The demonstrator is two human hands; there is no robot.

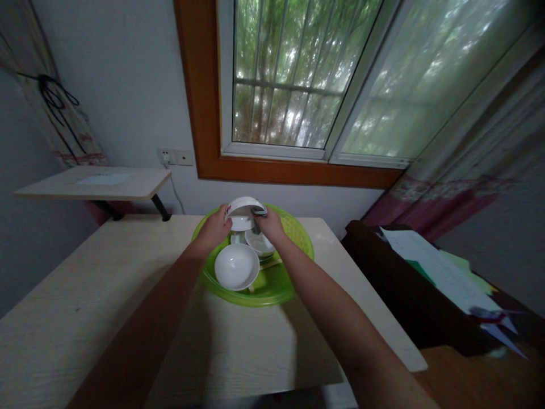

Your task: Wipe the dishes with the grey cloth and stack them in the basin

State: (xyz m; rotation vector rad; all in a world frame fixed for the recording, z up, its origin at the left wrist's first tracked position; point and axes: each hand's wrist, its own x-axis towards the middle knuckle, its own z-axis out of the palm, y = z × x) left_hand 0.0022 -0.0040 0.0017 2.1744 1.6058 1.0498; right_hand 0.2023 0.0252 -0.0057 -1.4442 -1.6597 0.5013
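- Two bare forearms [326, 307] stretch over the pale wood-grain table [247, 346] towards a round lime-green plastic basin [255, 301].
- From where I stand, the left hand [217, 227] pinches the left rim of a white, round, glossy bowl with a patterned outside [242, 222]; the right hand [270, 224] closes at its right rim, beside something small and greyish I cannot make out.
- That bowl is tilted above the basin, over a smaller whitish bowl [260, 244]; nearer sits a plain white bowl [236, 267], with pale slender sticks [271, 264] beside it.
- I'd judge the step to be two-handed handling of the raised bowl; the next move seems to call for a steady grip, clear of the dishes below.
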